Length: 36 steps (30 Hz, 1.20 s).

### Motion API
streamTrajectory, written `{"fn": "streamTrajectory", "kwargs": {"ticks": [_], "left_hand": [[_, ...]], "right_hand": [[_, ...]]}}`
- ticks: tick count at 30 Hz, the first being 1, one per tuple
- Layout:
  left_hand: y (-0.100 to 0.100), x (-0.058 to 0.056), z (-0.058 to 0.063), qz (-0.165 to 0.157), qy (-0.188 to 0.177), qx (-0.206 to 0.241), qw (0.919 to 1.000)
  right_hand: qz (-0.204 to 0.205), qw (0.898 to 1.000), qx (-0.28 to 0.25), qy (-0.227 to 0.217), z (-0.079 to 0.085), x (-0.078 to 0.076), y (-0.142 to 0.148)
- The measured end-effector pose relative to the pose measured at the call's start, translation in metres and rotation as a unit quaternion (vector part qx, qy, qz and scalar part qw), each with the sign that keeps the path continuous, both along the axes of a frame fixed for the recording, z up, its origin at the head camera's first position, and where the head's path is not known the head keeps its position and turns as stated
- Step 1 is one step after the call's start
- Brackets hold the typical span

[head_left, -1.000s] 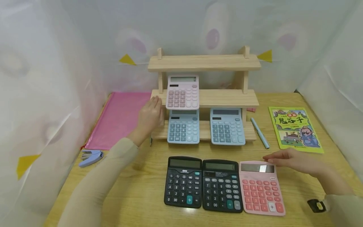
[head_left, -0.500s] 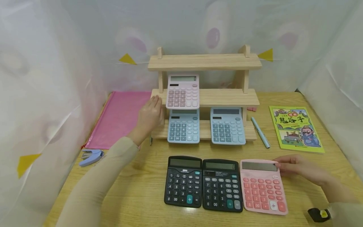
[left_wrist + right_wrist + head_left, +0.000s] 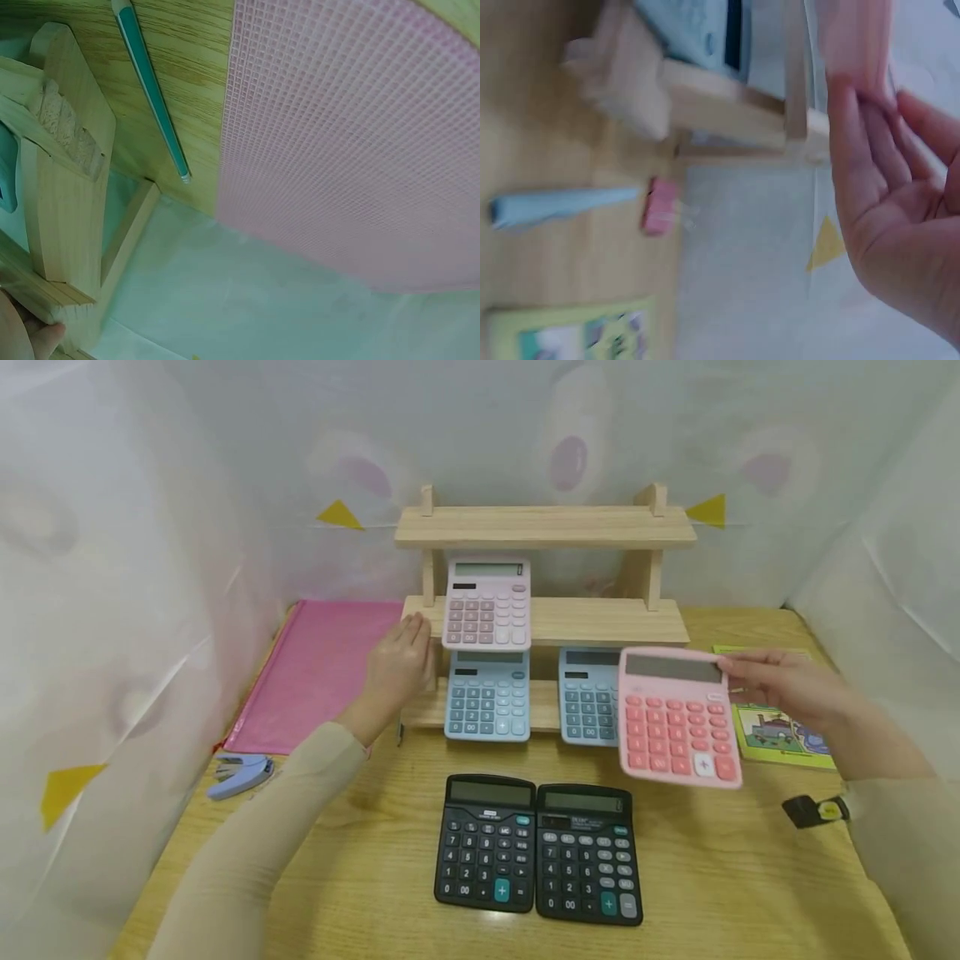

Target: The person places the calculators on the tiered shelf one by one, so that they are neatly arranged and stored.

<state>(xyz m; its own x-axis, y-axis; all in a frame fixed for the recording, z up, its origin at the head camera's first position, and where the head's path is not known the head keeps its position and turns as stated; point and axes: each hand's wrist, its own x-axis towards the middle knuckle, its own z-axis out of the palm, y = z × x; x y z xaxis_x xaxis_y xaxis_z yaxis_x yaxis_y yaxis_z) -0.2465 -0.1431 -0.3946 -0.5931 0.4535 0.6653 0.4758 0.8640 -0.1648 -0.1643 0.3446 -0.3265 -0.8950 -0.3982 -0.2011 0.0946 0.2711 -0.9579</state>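
Note:
My right hand (image 3: 795, 689) pinches a coral-pink calculator (image 3: 678, 718) by its upper right corner and holds it up off the table. In the right wrist view, thumb and fingers lie on either side of the calculator (image 3: 859, 45). My left hand (image 3: 395, 662) grips the left end of the wooden shelf's (image 3: 600, 620) middle board. A pale pink calculator (image 3: 486, 606) leans on that board. Below it are a blue calculator (image 3: 486, 697) and a second blue calculator (image 3: 587, 702), partly hidden behind the raised one. Two black calculators (image 3: 483, 843) lie side by side on the table.
A pink mesh pouch (image 3: 315, 668) and a blue stapler (image 3: 240, 775) lie on the left. On the right is a green comic book (image 3: 780, 739), partly covered by my right hand. The right wrist view shows a blue pen (image 3: 562, 208) and a pink eraser-like block (image 3: 658, 206).
My right hand has taken hold of the coral-pink calculator and lifted it from beside the black ones, up toward the shelf. My left hand has stayed at the shelf's left end.

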Motion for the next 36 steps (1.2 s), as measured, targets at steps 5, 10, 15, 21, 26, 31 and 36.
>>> {"fn": "streamTrajectory", "kwargs": {"ticks": [5, 10, 15, 21, 26, 31, 36], "left_hand": [[0.0, 0.001, -0.001, 0.005, -0.017, 0.004, 0.9998], [0.002, 0.002, 0.001, 0.002, -0.018, 0.011, 0.9998], [0.002, 0.002, 0.0, 0.003, -0.011, 0.014, 0.9998], [0.001, 0.003, -0.001, 0.004, -0.009, 0.015, 0.9998], [0.0, 0.003, -0.002, 0.004, -0.006, 0.02, 0.9998], [0.0, 0.003, -0.002, 0.006, -0.011, 0.02, 0.9997], [0.0, 0.004, -0.001, 0.009, -0.011, 0.017, 0.9997]], "right_hand": [[-0.103, 0.986, 0.132, 0.025, 0.025, -0.049, -0.042], [-0.132, 0.98, 0.145, 0.018, 0.034, -0.087, -0.071], [-0.14, 0.978, 0.152, 0.035, 0.034, -0.11, -0.092], [-0.16, 0.976, 0.149, 0.026, 0.034, -0.129, -0.102], [-0.175, 0.975, 0.132, 0.022, 0.033, -0.137, -0.108], [-0.236, 0.953, 0.182, 0.05, 0.027, -0.137, -0.121], [-0.301, 0.924, 0.212, 0.103, 0.022, -0.132, -0.133]]}}
